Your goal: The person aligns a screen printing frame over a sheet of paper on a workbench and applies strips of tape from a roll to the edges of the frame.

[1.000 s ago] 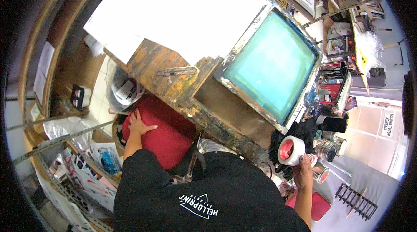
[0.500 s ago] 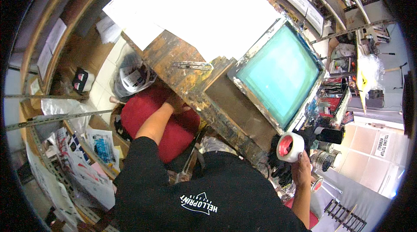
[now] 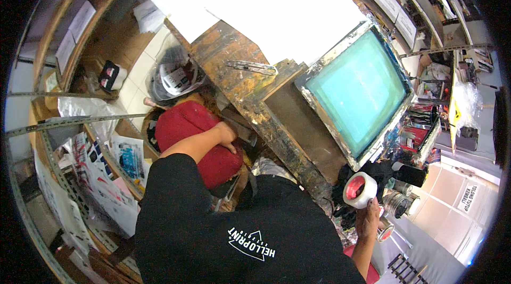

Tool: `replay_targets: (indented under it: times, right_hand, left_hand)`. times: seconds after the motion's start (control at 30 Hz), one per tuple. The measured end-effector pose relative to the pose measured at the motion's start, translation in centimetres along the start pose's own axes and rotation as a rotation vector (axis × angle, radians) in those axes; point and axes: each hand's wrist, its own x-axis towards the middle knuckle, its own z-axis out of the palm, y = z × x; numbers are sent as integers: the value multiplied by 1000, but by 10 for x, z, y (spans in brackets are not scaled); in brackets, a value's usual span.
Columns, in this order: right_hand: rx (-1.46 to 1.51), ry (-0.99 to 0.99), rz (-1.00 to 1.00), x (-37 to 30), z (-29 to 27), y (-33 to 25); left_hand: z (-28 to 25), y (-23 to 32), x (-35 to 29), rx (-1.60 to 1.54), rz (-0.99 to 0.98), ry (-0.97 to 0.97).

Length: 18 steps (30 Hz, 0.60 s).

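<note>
My left hand (image 3: 225,136) lies at the edge of a red cushioned chair (image 3: 183,120), its fingers curled over the side nearest the worktable. Some of those fingertips are hidden. In my right hand (image 3: 367,217) is a wide roll of tape (image 3: 360,190) with a red core, gripped at its lower rim. Beyond the tape, a framed printing screen (image 3: 356,95) with a turquoise mesh rests tilted on the paint-stained wooden worktable (image 3: 223,42). A utility knife (image 3: 251,67) lies on the table next to large white sheets (image 3: 266,7).
A transparent bag (image 3: 173,76) stands on the floor left of the table. Shelving with papers and prints (image 3: 128,156) lines the left side. Several tins (image 3: 396,204) and a black container (image 3: 410,173) stand at the right, close to my right hand.
The red chair has shifted left, away from the table edge, with my left hand on it. My right hand still holds the tape. The whole view has swung slightly.
</note>
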Motion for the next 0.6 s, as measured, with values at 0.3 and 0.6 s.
replay_targets:
  times: [0.3, 0.6]
  right_hand:
    - [-72, -72, 34, 18, -10, -3]
    - [159, 0, 46, 13, -21, -2]
  left_hand:
    - [30, 27, 32, -102, -8, 106]
    - [-2, 28, 46, -77, -42, -46]
